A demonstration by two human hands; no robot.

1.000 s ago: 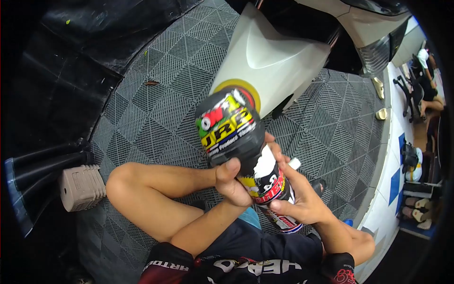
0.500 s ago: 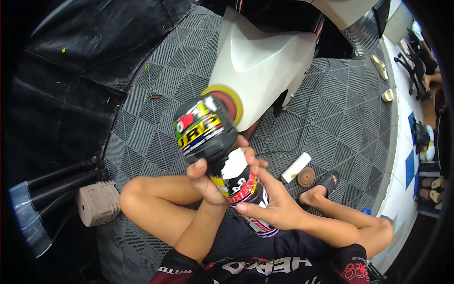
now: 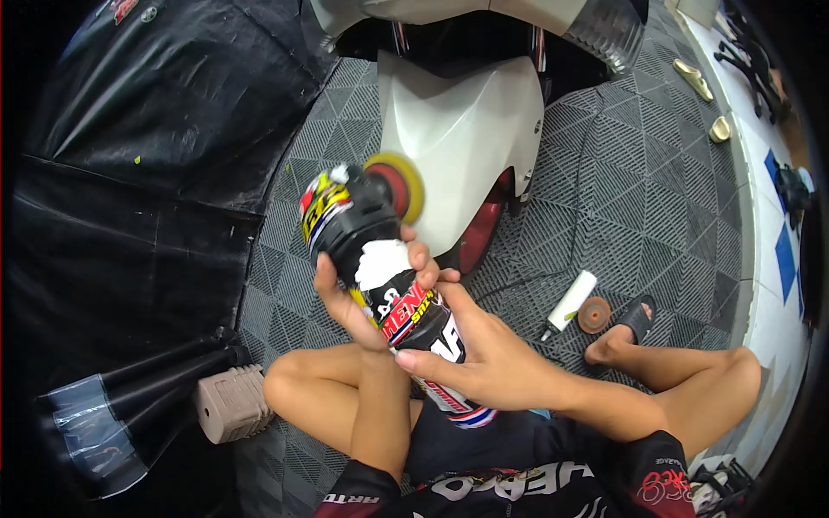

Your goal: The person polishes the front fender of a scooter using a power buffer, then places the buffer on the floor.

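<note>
Clock positions read from the centre of the view, 12 at the top. A sticker-covered handheld polisher (image 3: 380, 268) lies tilted near the centre, its yellow pad (image 3: 415, 185) toward 12 o'clock. The pad overlaps the near left edge of a white motorcycle fender (image 3: 475, 129) at 1 o'clock; whether the two touch cannot be told. The left hand (image 3: 358, 306) is wrapped around the polisher's neck, thumb outward; the right hand (image 3: 475, 354) grips the lower body. On the ridged tile floor (image 3: 639, 207), between 3 and 4 o'clock, a white bottle (image 3: 573, 300) lies on its side just beside an orange-brown disc (image 3: 594, 316). At 8 o'clock stands a beige block (image 3: 233, 403); black sheeting (image 3: 173, 181) spreads toward 10 o'clock.
</note>
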